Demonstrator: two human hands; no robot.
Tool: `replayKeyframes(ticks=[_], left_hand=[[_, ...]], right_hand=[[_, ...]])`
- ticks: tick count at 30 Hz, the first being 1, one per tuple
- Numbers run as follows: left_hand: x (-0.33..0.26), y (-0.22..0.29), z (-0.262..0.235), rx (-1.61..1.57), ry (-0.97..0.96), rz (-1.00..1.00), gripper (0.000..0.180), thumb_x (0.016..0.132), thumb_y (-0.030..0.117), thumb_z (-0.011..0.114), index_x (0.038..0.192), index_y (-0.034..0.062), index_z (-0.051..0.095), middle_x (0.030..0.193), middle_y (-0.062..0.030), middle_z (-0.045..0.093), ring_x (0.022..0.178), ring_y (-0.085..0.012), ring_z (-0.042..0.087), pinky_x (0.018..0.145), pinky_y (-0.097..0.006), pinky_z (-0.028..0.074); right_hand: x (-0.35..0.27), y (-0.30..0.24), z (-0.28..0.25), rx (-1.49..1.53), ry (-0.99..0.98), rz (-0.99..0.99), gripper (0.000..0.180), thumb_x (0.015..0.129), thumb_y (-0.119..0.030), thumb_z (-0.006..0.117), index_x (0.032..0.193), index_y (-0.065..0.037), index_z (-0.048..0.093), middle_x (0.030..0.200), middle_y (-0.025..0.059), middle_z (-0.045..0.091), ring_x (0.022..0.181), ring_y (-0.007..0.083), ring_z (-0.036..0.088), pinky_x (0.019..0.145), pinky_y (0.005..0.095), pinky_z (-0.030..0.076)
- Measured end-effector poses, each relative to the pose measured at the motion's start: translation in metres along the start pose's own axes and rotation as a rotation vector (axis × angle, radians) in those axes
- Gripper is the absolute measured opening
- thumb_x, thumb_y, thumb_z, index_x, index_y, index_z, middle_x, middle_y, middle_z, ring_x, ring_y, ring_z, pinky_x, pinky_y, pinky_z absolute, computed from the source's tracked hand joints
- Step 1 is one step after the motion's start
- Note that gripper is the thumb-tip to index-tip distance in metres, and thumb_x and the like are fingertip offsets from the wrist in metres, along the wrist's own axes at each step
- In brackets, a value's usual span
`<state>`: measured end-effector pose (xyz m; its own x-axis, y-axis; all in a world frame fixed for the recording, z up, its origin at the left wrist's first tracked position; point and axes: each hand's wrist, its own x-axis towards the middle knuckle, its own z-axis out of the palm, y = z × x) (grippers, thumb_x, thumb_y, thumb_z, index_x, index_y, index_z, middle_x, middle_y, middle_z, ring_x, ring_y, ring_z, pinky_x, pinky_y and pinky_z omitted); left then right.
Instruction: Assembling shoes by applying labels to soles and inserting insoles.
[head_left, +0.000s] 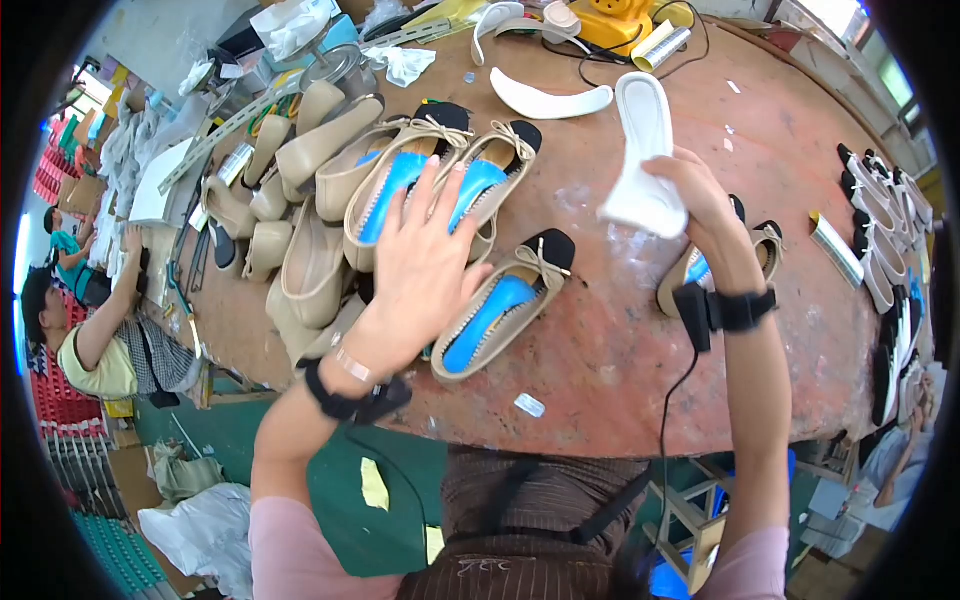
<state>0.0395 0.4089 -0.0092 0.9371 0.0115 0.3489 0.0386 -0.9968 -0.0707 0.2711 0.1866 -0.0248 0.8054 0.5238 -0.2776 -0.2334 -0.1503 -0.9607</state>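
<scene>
My right hand [700, 195] grips a white insole [643, 110] by its edge and holds it over the middle of the table. Fingers spread, my left hand [425, 260] lies over beige flats with black toes and bows. Blue padding shows inside one of these flats [505, 165] beside the fingers. Closer to me, another blue-lined flat [490, 325] sits by the left thumb. A further pair of flats [680, 275] is partly hidden behind my right wrist. Whether the left fingers press on the shoes I cannot tell.
Plain beige shoes [310, 265] are heaped at the left of the brown table [600, 390]. White curved pieces [550, 98] and a yellow device [610, 25] with a black cord lie at the back. More flats [880, 240] line the right edge. A co-worker [100, 340] works at the left.
</scene>
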Motion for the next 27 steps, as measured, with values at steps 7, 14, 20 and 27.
replayKeyframes(ticks=[7,14,20,27], left_hand=[[-0.033,0.020,-0.021,-0.432,0.155,-0.007,0.017,0.075,0.007,0.076,0.085,0.0004,0.063,0.130,-0.0170,0.063,0.129,-0.0421,0.052,0.104,-0.048,0.045],[-0.149,0.076,-0.003,-0.793,-0.079,0.102,0.018,0.071,-0.003,0.076,0.076,0.0005,0.059,0.132,-0.0179,0.062,0.127,-0.0423,0.056,0.100,-0.047,0.050],[-0.205,0.076,0.053,-0.742,-0.086,0.037,0.038,0.072,0.002,0.079,0.104,0.0048,0.060,0.150,-0.0294,0.040,0.137,-0.0479,0.043,0.109,-0.052,0.042],[-0.215,0.091,0.083,-0.863,0.123,-0.044,0.118,0.073,0.042,0.089,0.156,0.0166,0.009,0.157,-0.0327,0.019,0.139,-0.0493,0.040,0.111,-0.058,0.038]], right_hand=[[-0.178,0.012,-0.024,0.581,0.000,-0.192,0.069,0.105,-0.048,0.044,0.147,0.006,0.038,0.129,0.0213,0.061,0.086,0.0158,0.058,0.077,0.0265,0.053],[-0.252,0.058,-0.042,-0.726,0.379,-0.502,0.057,0.105,-0.041,0.037,0.140,0.001,0.053,0.135,0.0151,0.062,0.109,0.0218,0.059,0.096,0.0366,0.045],[-0.230,0.123,0.050,-0.917,-0.078,-0.853,0.025,0.069,-0.011,0.070,0.093,-0.005,0.074,0.107,0.0066,0.064,0.100,0.0250,0.058,0.091,0.0422,0.045],[-0.205,0.161,0.107,-0.698,-0.280,-0.751,0.026,0.064,-0.014,0.074,0.090,-0.010,0.078,0.101,0.0028,0.066,0.102,0.0206,0.060,0.092,0.0345,0.044]])
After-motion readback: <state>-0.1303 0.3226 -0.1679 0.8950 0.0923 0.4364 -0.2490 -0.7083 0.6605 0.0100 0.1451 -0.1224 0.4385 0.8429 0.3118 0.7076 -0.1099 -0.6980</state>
